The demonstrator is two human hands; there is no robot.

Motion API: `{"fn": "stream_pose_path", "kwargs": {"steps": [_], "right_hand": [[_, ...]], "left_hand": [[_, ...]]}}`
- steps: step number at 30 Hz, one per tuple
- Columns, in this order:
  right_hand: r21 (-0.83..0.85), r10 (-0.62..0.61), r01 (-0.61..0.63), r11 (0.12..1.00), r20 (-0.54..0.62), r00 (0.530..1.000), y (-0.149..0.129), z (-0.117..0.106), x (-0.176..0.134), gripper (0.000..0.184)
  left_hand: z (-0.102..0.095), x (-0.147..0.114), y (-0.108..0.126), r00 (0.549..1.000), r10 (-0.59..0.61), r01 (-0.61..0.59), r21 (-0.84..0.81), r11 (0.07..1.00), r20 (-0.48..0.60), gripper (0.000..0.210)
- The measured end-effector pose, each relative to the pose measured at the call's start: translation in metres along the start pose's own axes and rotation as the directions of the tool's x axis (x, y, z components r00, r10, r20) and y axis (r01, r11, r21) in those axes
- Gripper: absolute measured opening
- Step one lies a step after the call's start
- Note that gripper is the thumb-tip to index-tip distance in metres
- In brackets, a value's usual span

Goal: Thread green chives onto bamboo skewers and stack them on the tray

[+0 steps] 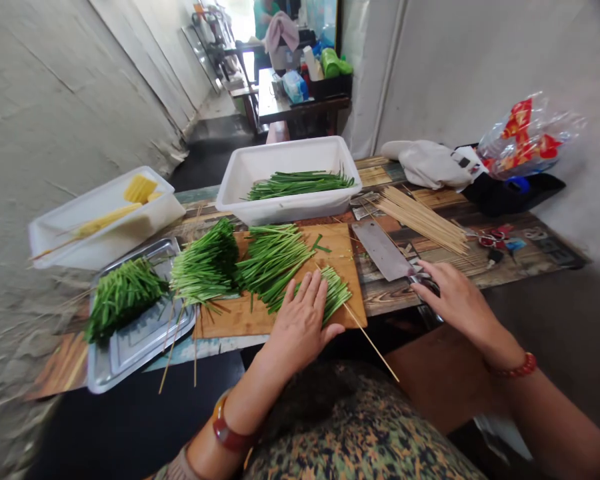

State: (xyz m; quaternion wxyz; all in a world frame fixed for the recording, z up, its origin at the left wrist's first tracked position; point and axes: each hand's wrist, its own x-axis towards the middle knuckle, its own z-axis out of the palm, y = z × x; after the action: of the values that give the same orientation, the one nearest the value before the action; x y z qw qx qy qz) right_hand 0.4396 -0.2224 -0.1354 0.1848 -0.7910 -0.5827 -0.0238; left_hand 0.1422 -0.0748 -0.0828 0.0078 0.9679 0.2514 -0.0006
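My left hand (303, 310) lies flat, fingers extended, on a bundle of cut garlic chives (336, 293) on the wooden cutting board (220, 325). A thin wooden skewer (373, 343) sticks out of this bundle toward me. To the right of the board, my right hand (453, 293) has thumb and fingers around the dark handle of a cleaver (383, 253), whose blade lies flat on the table. More cut chives (275, 257) sit on the board, with a skewered bunch (205, 267) at its left edge.
A metal tray (145, 357) at left holds another chive bunch (125, 293). Behind stand a white tub (285, 212) of chives and a white container (105, 243) with skewered yellow food (140, 190). Loose skewers (420, 220), scissors (495, 237) and a plastic bag (530, 143) lie at right.
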Motion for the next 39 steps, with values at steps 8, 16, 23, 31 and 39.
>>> {"fn": "stream_pose_path", "kwargs": {"steps": [8,16,23,31,39], "right_hand": [[0.004,0.066,-0.068,0.998,0.164,0.984,-0.014,-0.005,0.016,0.023],[0.366,0.314,-0.417,0.832,0.31,0.897,-0.008,-0.011,0.019,0.029],[0.764,0.208,-0.522,0.379,0.479,0.853,-0.043,-0.046,-0.015,0.056],[0.585,0.12,-0.452,0.673,0.517,0.848,-0.082,-0.062,-0.029,0.058],[0.465,-0.069,-0.107,0.879,0.345,0.936,-0.106,-0.069,-0.021,0.052]], "left_hand": [[0.003,0.015,0.008,0.998,0.035,-0.039,0.066,0.997,0.054,0.084],[0.015,0.014,0.007,0.997,0.051,-0.058,0.132,0.99,0.05,0.087],[0.021,0.012,0.006,0.998,0.07,-0.07,0.088,0.994,-0.002,0.091],[0.022,0.011,0.009,0.999,0.019,-0.018,0.026,1.0,-0.045,0.092],[0.025,0.012,0.008,0.999,0.035,-0.034,0.032,0.999,-0.039,0.092]]}}
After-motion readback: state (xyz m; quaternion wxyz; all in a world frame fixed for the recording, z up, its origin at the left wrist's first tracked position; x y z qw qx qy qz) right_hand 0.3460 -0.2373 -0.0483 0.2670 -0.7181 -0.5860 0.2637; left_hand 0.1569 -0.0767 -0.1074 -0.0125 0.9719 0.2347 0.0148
